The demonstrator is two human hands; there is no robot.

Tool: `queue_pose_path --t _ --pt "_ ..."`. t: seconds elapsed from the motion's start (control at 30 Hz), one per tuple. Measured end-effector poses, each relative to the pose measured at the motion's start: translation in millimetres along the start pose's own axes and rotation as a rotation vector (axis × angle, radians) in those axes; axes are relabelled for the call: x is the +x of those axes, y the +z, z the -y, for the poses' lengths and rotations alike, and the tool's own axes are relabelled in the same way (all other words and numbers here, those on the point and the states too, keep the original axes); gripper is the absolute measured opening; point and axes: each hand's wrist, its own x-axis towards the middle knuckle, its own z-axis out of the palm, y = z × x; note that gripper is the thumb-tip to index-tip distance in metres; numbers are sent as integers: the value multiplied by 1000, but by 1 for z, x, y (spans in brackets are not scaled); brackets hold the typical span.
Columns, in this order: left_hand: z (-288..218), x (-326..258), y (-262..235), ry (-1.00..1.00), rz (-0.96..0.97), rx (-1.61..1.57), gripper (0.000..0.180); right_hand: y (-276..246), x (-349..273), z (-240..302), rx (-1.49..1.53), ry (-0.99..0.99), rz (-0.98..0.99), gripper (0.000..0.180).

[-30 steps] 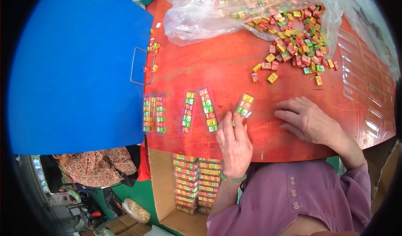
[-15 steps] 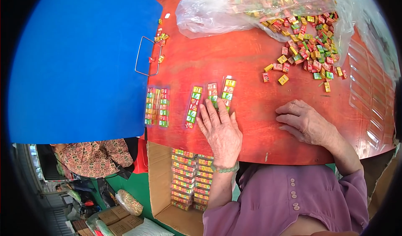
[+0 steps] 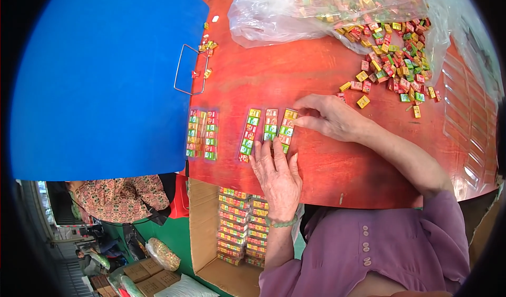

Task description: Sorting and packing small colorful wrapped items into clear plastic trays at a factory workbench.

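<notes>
Several narrow strips of small boxes in red, yellow and green lie on the red table. My left hand (image 3: 278,178) rests flat with its fingers apart. Its fingertips touch the lower parts of the middle strip (image 3: 270,119) and the right strip (image 3: 287,128), hiding some boxes. My right hand (image 3: 332,118) reaches in from the right. Its forefinger and thumb stand apart at the upper end of the right strip, at its edge. Just left of the left hand lies another strip (image 3: 250,134), untouched. Farther left is a wider group of packed strips (image 3: 202,134).
Loose small boxes (image 3: 395,65) spill from a clear plastic bag (image 3: 274,20) at the back right. A clear ridged plastic tray (image 3: 466,123) lies at the right edge. A blue panel (image 3: 105,81) with a wire handle borders the left. Below, an open carton (image 3: 204,228) holds packed strips.
My right hand has moved left and away from me, from the bare tabletop to the upper end of the right strip. My left hand has shifted slightly toward me, still on the strips.
</notes>
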Motion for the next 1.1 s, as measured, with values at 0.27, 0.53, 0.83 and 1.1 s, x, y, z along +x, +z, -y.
queue_pose_path --t 0.27,0.53,0.83,1.1 --pt "4 -6 -1 4 -22 -66 56 19 13 11 -10 31 -27 27" --pt "0 -7 -3 -77 -40 -77 56 17 30 7 -219 14 41 31" --pt "1 -3 -6 -148 -77 -88 60 14 60 16 91 57 40 13" --pt "-3 -16 -20 -129 -104 6 70 16 86 1 -179 55 116 19"
